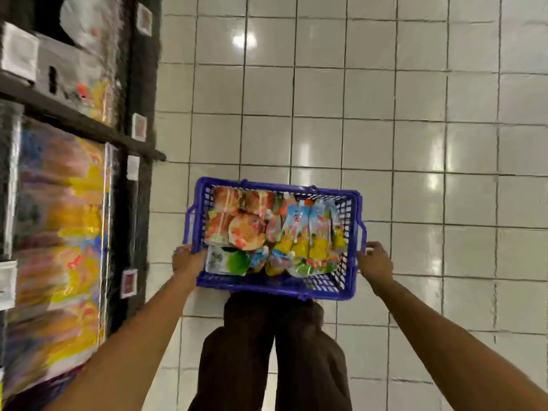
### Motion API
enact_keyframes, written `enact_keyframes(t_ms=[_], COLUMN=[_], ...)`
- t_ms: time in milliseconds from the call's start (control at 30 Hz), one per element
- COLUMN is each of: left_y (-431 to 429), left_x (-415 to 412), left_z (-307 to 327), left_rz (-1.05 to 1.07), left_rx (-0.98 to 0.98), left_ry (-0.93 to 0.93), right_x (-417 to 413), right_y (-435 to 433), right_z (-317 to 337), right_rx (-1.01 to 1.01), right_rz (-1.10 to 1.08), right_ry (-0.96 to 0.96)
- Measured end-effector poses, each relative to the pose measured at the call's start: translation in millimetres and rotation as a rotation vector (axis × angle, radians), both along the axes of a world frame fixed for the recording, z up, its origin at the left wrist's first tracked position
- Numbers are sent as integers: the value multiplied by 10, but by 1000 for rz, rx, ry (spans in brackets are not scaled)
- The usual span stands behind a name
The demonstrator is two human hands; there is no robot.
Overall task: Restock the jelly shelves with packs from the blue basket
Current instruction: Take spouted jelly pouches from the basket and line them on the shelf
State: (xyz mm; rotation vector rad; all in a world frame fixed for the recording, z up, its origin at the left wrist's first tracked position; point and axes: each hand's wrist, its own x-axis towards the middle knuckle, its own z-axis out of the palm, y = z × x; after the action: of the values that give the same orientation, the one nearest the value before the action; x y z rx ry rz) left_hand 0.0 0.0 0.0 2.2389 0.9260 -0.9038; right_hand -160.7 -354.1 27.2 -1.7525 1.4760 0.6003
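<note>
At the far left, dark shelves point(77, 121) are seen, blurred by motion. The lower bay is filled with bright yellow and orange packs on the shelf point(59, 232), whose print cannot be read. Small white price labels point(129, 283) are fixed down the black upright beside them.

Just right of the upright, the left hand point(186, 259) is set on the left side of the blue basket point(267, 284). Its fingers are curled over the rim and clamped on it near the side handle.

The blue basket is held between the two hands, in front of the person, above the dark trousers point(267, 351) and the floor. It is packed with jelly packs point(278, 235): orange and red ones at the left, a green-and-white one at the near left corner, and blue and yellow ones at the right.

The right hand point(375, 262) is placed against the right side of the basket, with its fingers curled together round the lower end of the side handle.

The rest of the view is taken up by a glossy white tiled floor point(415, 114), on which lamp glare is reflected.
</note>
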Motion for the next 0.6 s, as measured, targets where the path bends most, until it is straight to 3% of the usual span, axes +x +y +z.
enact_keyframes(t_ms=[100,167,300,600], left_y=[-3,14,189,60], left_x=[250,374,505,654], left_z=[-471,-705,-974,-697], left_rz=[8,69,74,86], left_rx=[97,37,-19,-205], left_ry=[-98,-125,-45,56], right_x=[91,98,46,98], right_y=[-32,-48,-95,-268], right_z=[-535,-836,-1198,-1111], right_rx=[13,34,27,108], right_rz=[-247,-348,-458,-535], right_ry=[-52,-74,-52,-20])
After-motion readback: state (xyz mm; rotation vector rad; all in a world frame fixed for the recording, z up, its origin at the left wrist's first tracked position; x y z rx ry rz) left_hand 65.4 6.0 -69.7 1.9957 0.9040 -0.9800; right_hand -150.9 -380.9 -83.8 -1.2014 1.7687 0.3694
